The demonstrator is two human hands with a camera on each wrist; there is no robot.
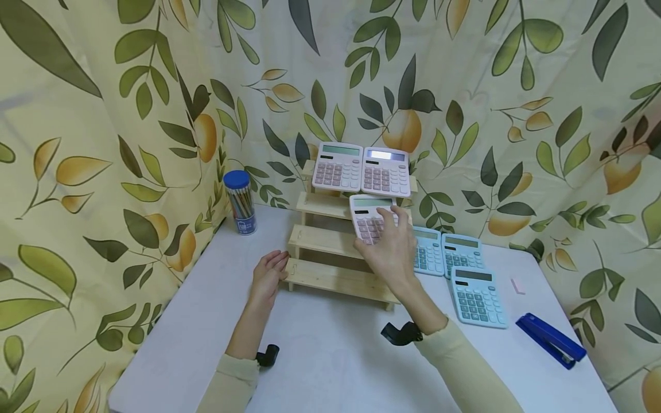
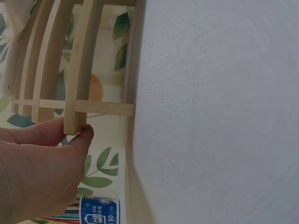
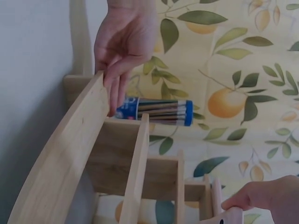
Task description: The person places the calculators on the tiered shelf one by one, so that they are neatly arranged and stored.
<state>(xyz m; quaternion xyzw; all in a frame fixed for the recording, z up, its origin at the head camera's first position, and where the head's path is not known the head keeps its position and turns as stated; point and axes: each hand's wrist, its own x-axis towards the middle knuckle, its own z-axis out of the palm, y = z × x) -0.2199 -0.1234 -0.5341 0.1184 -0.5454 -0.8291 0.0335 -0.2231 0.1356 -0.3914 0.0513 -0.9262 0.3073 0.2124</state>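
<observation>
6 calculators [image 1: 477, 298], 1 wooden rack [image 1: 338, 278], 2 hands at work
The calculators split into 2 colours: 3 pink calculators [image 1: 337, 166] and 3 blue calculators [image 1: 427, 255], with 2 of the pink at the top of the rack and 1 in hand; the rack has 4 tiers [image 1: 320, 238]; the hands are 1 left hand [image 1: 270, 275] and 1 right hand [image 1: 389, 252], with 2 pale sleeves [image 1: 227, 381] and 2 black wrist fittings [image 1: 268, 355]; around them come 1 jar [image 1: 247, 223] with 1 blue lid [image 1: 236, 179], its pencils [image 1: 240, 201] packed too tightly to count, 1 blue stapler [image 1: 551, 340], 1 small pink block [image 1: 518, 285] and 1 white table [image 1: 320, 361].
</observation>
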